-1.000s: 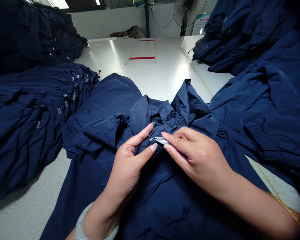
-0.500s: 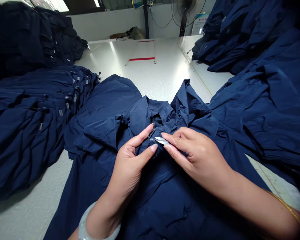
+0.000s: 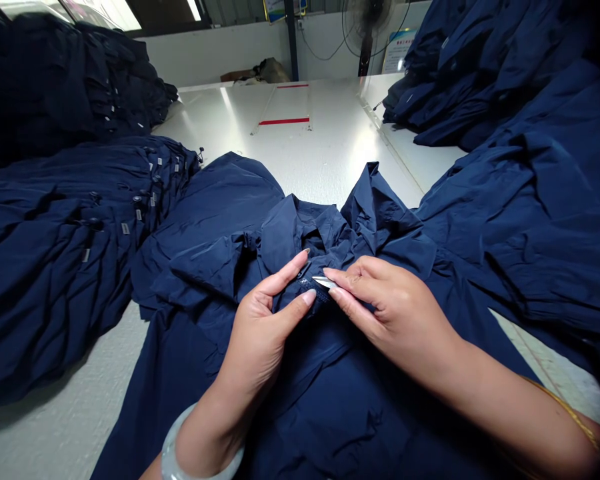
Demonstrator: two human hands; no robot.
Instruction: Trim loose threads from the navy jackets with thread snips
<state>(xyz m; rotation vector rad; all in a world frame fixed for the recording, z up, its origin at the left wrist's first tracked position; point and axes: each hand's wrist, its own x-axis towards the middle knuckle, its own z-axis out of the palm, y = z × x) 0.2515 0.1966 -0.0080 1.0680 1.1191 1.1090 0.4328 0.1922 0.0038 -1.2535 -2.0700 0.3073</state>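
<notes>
A navy jacket (image 3: 300, 373) lies spread before me, its collar (image 3: 280, 223) pointing away. My left hand (image 3: 267, 313) grips the jacket front beside the zipper (image 3: 306, 284), thumb and index finger on either side of it. In my right hand (image 3: 390, 297) is a pair of thread snips (image 3: 323, 282), pinched between thumb and fingers. Only the pointed metal blades show; the rest is hidden in the hand. Their tips sit close to the upper end of the zipper, and whether they touch it I cannot tell.
Stacked navy garments with small white labels (image 3: 125, 229) lie at the left, with a darker pile (image 3: 75, 80) behind. More navy garments (image 3: 530, 180) are heaped at the right. The white table (image 3: 220, 127) carries red tape (image 3: 284, 122). A fan (image 3: 367, 27) stands beyond.
The snips' blades have shifted very slightly right and look closer together. Both hands keep nearly the same place on the jacket; the whole view has tilted a little.
</notes>
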